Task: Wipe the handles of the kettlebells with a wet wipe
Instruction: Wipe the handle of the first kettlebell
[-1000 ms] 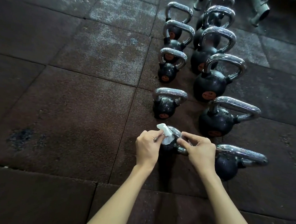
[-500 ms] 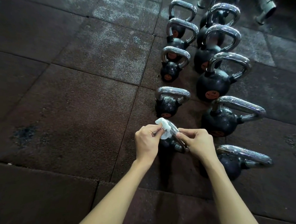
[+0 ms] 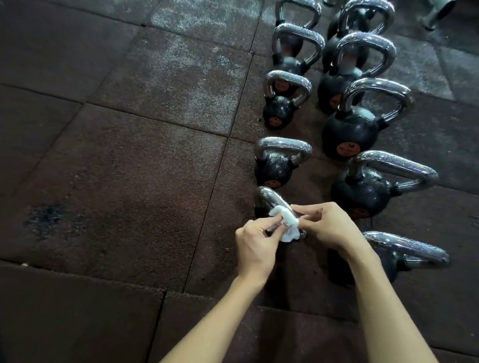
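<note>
Two rows of black kettlebells with chrome handles stand on the dark rubber floor. The nearest one in the left row shows only its chrome handle (image 3: 268,198); its body is hidden under my hands. A crumpled white wet wipe (image 3: 285,222) is wrapped over the middle of that handle. My left hand (image 3: 255,246) pinches the wipe's near side with curled fingers. My right hand (image 3: 328,226) grips the right end of the same handle, fingertips touching the wipe.
Another kettlebell (image 3: 406,249) stands just right of my right forearm, and a larger one (image 3: 374,185) behind it. A small kettlebell (image 3: 279,161) sits right behind the wiped handle. Rubber floor tiles (image 3: 120,173) stretch to the left. Grey equipment legs (image 3: 440,11) show top right.
The wipe has slid rightward along the handle from its left bend toward the middle, baring the chrome on the left. Both hands shifted slightly with it.
</note>
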Demonstrator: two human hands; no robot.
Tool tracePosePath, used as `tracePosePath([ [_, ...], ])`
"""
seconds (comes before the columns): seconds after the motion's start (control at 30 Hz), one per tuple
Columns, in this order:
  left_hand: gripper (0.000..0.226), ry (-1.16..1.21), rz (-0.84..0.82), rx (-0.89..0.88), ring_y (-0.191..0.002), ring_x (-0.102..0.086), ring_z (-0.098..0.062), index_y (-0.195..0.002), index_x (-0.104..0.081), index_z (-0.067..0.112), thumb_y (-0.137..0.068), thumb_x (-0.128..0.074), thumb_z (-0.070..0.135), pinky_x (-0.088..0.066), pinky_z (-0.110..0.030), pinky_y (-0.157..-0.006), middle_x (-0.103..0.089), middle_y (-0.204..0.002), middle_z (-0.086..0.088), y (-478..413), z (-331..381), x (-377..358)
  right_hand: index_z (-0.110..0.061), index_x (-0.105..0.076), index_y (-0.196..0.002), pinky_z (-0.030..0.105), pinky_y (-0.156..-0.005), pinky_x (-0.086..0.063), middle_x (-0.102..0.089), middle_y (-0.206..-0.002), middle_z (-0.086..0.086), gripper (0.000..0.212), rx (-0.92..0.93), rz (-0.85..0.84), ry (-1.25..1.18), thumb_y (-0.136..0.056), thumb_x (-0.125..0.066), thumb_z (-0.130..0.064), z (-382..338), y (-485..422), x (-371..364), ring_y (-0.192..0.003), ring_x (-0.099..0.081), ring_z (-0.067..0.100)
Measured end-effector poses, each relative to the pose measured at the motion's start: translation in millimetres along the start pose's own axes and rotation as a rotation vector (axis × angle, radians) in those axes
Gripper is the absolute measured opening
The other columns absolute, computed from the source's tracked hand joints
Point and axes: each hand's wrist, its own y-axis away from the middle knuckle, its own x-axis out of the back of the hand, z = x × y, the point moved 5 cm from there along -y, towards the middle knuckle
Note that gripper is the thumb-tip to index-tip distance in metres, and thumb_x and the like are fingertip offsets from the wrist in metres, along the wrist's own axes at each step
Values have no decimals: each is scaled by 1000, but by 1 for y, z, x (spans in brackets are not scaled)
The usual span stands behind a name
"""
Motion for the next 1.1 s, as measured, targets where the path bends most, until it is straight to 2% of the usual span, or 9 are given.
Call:
tracePosePath([
  [0.07, 27, 26, 1, 52, -77, -67, -6, -104, -83, 19, -79, -89, 22, -47, -5, -70, -81, -93, 4, 1, -2, -2, -35, -80, -108, 3, -59, -43, -79, -88, -14, 22, -6, 32, 32, -87, -83, -29, 4, 2, 3, -77, -64, -10],
  [0.13, 27, 31, 39, 69, -84, -63, -8, -104, -83, 18, -78, -89, 20, -39, 1, -65, -80, -87, -1, -6, -2, 1, -39, -80, -108, 4, -68, -45, -79, -95, -17, 20, -15, 8, 58, -90, -79, -30, 6, 2, 5, -87, -65, -10],
  [0.27, 27, 23, 43, 61, -74, -63, -1, -104, -83, 18, -78, -90, 21, -40, 1, -65, -80, -89, 2, 0, -1, 0, -40, -77, -115, 34, -100, -56, -79, -100, -18, 36, -24, -127, 40, -93, -74, -12, 14, 3, 4, -98, -70, -4],
  [0.33, 27, 22, -6, 58, -65, -64, 4, -102, -83, 22, -77, -91, 24, -51, -12, -68, -80, -88, 5, 18, -4, -9, -36, -79, -114, 24, -81, -59, -79, -94, -16, 34, -25, -124, -4, -92, -75, -11, 16, 1, 5, -79, -67, -10],
  [0.43, 25, 17, -39, 1, -72, -70, -7, -101, -83, 20, -77, -89, 23, -59, -30, -69, -80, -89, 6, 33, -6, -20, -34, -80, -111, 12, -50, -39, -77, -82, -13, 28, -49, -97, -33, -93, -75, -13, 17, -1, 5, -46, -52, -7],
  [0.67, 13, -61, 34, -88, -58, -52, -4, -93, -83, 22, -80, -86, 20, -50, -26, -56, -75, -76, 9, 34, -14, -21, -30, -80, -113, 8, -46, -36, -74, -77, -17, 27, -61, -61, -3, -93, -75, -14, 21, -4, 6, -44, -53, -9],
  [0.93, 10, -98, -23, -67, -62, -60, -10, -86, -81, 21, -79, -83, 13, -51, -29, -59, -73, -74, 7, 36, -29, -32, -31, -80, -111, 8, -43, -34, -80, -92, -10, 27, -76, -24, -13, -94, -74, -11, 21, -3, 3, -40, -49, -7],
  [1.0, 13, -110, -24, -12, -68, -68, -14, -90, -83, 17, -78, -85, 12, -56, -31, -64, -78, -81, 3, 36, -36, -33, -32, -80, -109, 9, -46, -35, -80, -91, -13, 26, -85, -30, -13, -93, -75, -12, 21, -1, 3, -46, -51, -7],
  [1.1, 14, -106, -94, 74, -74, -74, -10, -90, -84, 17, -77, -87, 15, -59, -30, -70, -80, -85, 3, 26, -40, -27, -37, -79, -109, 11, -67, -45, -78, -96, -19, 29, -47, -2, 46, -91, -77, -14, 15, 7, 3, -85, -68, -6],
])
